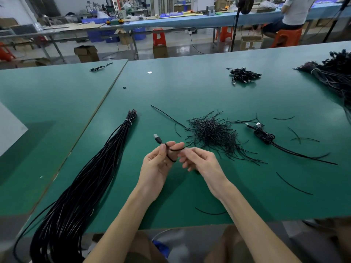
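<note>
My left hand [158,164] grips a black USB cable [171,149] looped round its fingers, and the silver plug [157,138] sticks out up and to the left. My right hand [199,160] pinches the cable's other stretch just to the right of the left hand's fingers. Both hands hover over the green table [171,88] near its front edge. A long tied bundle of black cables [85,179] lies to the left and hangs over the front edge.
A heap of short black tie wires [212,133] lies just beyond the hands. Coiled cables [263,134] sit to the right, a small pile [244,74] farther back, a big bundle [334,76] at far right. Loose wires lie scattered around. A person sits at the far bench.
</note>
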The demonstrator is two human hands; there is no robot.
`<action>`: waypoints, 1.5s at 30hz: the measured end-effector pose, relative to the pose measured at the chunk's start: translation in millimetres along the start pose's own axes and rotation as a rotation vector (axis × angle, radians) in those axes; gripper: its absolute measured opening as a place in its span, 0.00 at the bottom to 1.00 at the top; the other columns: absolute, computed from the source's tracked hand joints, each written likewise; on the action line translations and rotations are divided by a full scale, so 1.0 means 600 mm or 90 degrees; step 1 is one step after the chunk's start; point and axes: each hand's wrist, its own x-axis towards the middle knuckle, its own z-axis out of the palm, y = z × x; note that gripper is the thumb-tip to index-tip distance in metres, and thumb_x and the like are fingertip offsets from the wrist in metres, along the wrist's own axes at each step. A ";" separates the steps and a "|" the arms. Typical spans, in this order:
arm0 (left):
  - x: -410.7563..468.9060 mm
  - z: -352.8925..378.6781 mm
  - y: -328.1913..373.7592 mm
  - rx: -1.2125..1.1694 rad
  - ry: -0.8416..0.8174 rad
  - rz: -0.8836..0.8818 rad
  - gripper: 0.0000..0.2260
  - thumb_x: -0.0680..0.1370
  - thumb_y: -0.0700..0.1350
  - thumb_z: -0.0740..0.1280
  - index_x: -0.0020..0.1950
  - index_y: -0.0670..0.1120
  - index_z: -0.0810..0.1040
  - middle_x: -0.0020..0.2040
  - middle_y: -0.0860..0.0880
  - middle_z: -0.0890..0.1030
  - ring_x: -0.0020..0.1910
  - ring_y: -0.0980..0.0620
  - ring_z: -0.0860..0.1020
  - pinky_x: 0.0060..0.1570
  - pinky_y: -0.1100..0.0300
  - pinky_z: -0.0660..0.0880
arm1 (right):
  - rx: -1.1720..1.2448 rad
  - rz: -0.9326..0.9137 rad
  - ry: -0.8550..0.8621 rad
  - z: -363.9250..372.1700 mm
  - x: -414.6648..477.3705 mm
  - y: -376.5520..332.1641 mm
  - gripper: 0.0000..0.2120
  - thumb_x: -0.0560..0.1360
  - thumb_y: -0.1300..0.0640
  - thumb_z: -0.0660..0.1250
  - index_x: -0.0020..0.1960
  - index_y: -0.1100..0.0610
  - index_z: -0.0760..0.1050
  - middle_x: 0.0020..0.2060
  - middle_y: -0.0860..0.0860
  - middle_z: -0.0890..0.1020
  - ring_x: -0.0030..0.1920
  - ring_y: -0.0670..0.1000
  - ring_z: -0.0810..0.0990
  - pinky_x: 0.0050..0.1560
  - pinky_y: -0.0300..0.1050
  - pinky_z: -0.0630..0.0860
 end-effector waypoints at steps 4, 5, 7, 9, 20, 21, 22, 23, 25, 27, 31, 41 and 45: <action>0.000 -0.003 0.000 0.020 0.039 -0.006 0.10 0.82 0.46 0.65 0.47 0.46 0.85 0.41 0.48 0.82 0.54 0.46 0.84 0.48 0.64 0.78 | 0.122 0.023 0.034 -0.006 0.001 -0.001 0.21 0.78 0.43 0.70 0.53 0.63 0.79 0.42 0.55 0.84 0.39 0.50 0.80 0.41 0.41 0.77; 0.000 -0.003 -0.002 0.039 0.031 -0.008 0.10 0.82 0.46 0.65 0.47 0.46 0.85 0.41 0.49 0.82 0.53 0.46 0.84 0.47 0.64 0.77 | 0.121 0.026 0.046 -0.006 0.001 0.001 0.20 0.78 0.45 0.71 0.53 0.62 0.79 0.41 0.54 0.83 0.39 0.49 0.79 0.41 0.41 0.76; -0.001 -0.004 -0.004 0.038 0.005 -0.015 0.10 0.83 0.46 0.65 0.48 0.46 0.84 0.42 0.48 0.82 0.54 0.45 0.84 0.51 0.61 0.79 | 0.076 0.025 0.067 -0.006 0.003 0.006 0.12 0.79 0.51 0.71 0.51 0.61 0.79 0.38 0.51 0.82 0.38 0.49 0.77 0.41 0.41 0.75; -0.001 -0.007 -0.002 -0.006 -0.007 -0.026 0.10 0.83 0.46 0.65 0.51 0.43 0.84 0.47 0.45 0.84 0.57 0.43 0.83 0.58 0.55 0.79 | -0.003 0.014 0.069 -0.004 0.005 0.010 0.06 0.80 0.57 0.71 0.50 0.61 0.79 0.37 0.50 0.82 0.38 0.48 0.78 0.40 0.38 0.75; -0.005 -0.014 0.005 -0.054 0.050 -0.060 0.12 0.82 0.48 0.65 0.53 0.41 0.83 0.37 0.53 0.75 0.31 0.56 0.73 0.40 0.62 0.77 | -0.199 -0.022 0.078 0.023 0.001 0.016 0.09 0.79 0.53 0.73 0.46 0.58 0.79 0.34 0.50 0.85 0.31 0.45 0.79 0.37 0.35 0.75; -0.004 -0.013 0.004 -0.039 0.048 -0.057 0.11 0.82 0.48 0.65 0.52 0.41 0.82 0.35 0.53 0.72 0.28 0.57 0.69 0.38 0.63 0.74 | -0.202 -0.021 0.081 0.023 0.001 0.016 0.08 0.79 0.53 0.73 0.47 0.58 0.79 0.35 0.50 0.85 0.31 0.45 0.79 0.36 0.34 0.75; -0.004 -0.011 0.004 -0.021 0.046 -0.057 0.11 0.83 0.49 0.65 0.51 0.42 0.81 0.33 0.53 0.69 0.27 0.57 0.66 0.36 0.63 0.71 | -0.203 -0.021 0.083 0.023 0.001 0.016 0.07 0.80 0.54 0.72 0.47 0.57 0.79 0.35 0.50 0.85 0.31 0.45 0.79 0.35 0.34 0.74; -0.005 -0.009 0.004 -0.003 0.041 -0.059 0.11 0.83 0.49 0.64 0.49 0.43 0.81 0.32 0.53 0.67 0.27 0.57 0.63 0.34 0.64 0.68 | -0.199 -0.022 0.083 0.023 0.002 0.016 0.06 0.80 0.54 0.71 0.48 0.57 0.79 0.35 0.50 0.85 0.31 0.45 0.80 0.34 0.33 0.73; -0.006 -0.006 0.003 0.031 0.025 -0.062 0.13 0.84 0.48 0.63 0.46 0.44 0.81 0.30 0.53 0.66 0.27 0.56 0.60 0.31 0.65 0.64 | -0.188 -0.028 0.080 0.021 0.002 0.016 0.06 0.81 0.55 0.70 0.50 0.58 0.78 0.35 0.52 0.85 0.31 0.46 0.80 0.34 0.33 0.72; -0.009 -0.002 0.001 0.079 0.007 -0.057 0.13 0.84 0.49 0.62 0.44 0.45 0.81 0.30 0.53 0.66 0.27 0.57 0.59 0.30 0.66 0.62 | -0.181 -0.037 0.080 0.019 0.001 0.016 0.07 0.82 0.54 0.69 0.51 0.59 0.76 0.35 0.53 0.85 0.31 0.47 0.79 0.34 0.34 0.72; -0.016 0.003 -0.003 0.201 0.003 -0.021 0.14 0.83 0.51 0.62 0.43 0.46 0.81 0.30 0.52 0.69 0.28 0.58 0.64 0.30 0.69 0.63 | -0.136 -0.039 0.114 0.013 0.001 0.016 0.06 0.81 0.54 0.70 0.49 0.56 0.79 0.37 0.49 0.84 0.36 0.44 0.79 0.36 0.35 0.73; -0.022 0.007 -0.015 0.372 -0.094 0.007 0.16 0.87 0.48 0.58 0.44 0.42 0.77 0.30 0.46 0.75 0.27 0.47 0.71 0.35 0.59 0.73 | -0.010 -0.048 0.124 -0.001 -0.004 0.011 0.04 0.79 0.59 0.72 0.50 0.60 0.82 0.40 0.52 0.85 0.40 0.47 0.83 0.39 0.38 0.77; -0.021 0.008 -0.018 0.384 -0.096 -0.012 0.16 0.88 0.47 0.55 0.43 0.44 0.72 0.33 0.48 0.75 0.32 0.49 0.71 0.38 0.59 0.72 | 0.052 -0.053 0.125 -0.003 -0.004 0.010 0.03 0.79 0.61 0.72 0.50 0.62 0.80 0.40 0.56 0.85 0.40 0.52 0.82 0.41 0.41 0.78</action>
